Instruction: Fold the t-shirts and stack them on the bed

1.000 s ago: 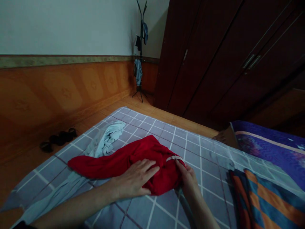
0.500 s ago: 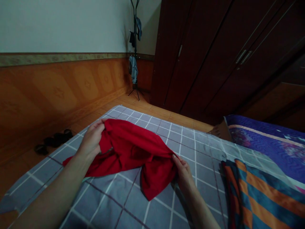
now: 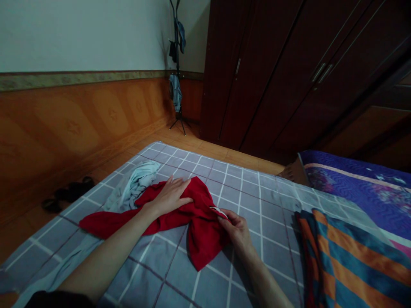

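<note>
A crumpled red garment [image 3: 205, 239] lies on the grey checked bedsheet [image 3: 257, 231]; its exact kind does not show. My left hand [image 3: 170, 194] rests on top of it, palm down with the fingers stretched out. At its right edge my right hand [image 3: 236, 226] pinches the cloth, near a small white strip that looks like a label or collar band. Behind my left forearm lies a bunched pale blue garment [image 3: 128, 188], partly covered by the red one.
Folded orange and blue checked cloth [image 3: 359, 261] lies at the right, beside a purple flowered bedding piece [image 3: 356, 188]. A coat stand [image 3: 177, 64] stands in the corner by the dark wardrobe [image 3: 257, 77]. Dark footwear [image 3: 70, 192] sits on the floor at the left.
My left hand has let go of the red garment's raised far edge and moved right, lying flat on the cloth. The garment has come down, and the pale blue garment shows behind it.
</note>
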The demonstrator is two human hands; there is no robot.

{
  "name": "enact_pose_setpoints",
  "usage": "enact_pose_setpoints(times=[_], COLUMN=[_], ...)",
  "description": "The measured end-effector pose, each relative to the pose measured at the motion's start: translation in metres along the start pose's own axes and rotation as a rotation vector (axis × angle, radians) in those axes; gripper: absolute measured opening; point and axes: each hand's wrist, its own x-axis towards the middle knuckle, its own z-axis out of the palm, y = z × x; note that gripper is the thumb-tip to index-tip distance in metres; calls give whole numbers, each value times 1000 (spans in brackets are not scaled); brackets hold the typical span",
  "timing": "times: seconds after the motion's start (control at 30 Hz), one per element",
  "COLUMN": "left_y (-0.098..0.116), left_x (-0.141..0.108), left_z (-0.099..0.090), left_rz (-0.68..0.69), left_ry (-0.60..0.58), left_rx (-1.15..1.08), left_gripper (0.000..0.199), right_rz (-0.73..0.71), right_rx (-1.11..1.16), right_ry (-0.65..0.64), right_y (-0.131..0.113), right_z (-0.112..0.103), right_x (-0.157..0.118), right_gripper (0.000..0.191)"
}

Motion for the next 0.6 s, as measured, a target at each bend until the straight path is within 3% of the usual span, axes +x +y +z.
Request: enact_pose_setpoints(times=[0.07,0.17,0.3,0.37,0.47,0.6], left_y=[-1,4,17,24,35,56], left_x=[1,-6,-18,-23,-29,-36], left_z=[0,-10,-36,-52,-76,-109], left_rz=[11,33,111,161,123,82], left_ry=[-8,79,282,401,543,739], left_rx=[14,-17,-149,-174,-230,-471], left_gripper=[41,11,18,20,20,16], right_rz=[-30,-130,-301,-312,-301,-368], right_rx=[-46,-195,-378,-417,-467,-595], right_ry=[-13,-24,-30,-59,-61,-92], right_y=[0,-2,-4,-1,3,4], right_z=[0,3,10,14,19,27], right_x=[-1,-2,-6,-9,-15,-25], right_gripper=[38,37,47,61,81,76])
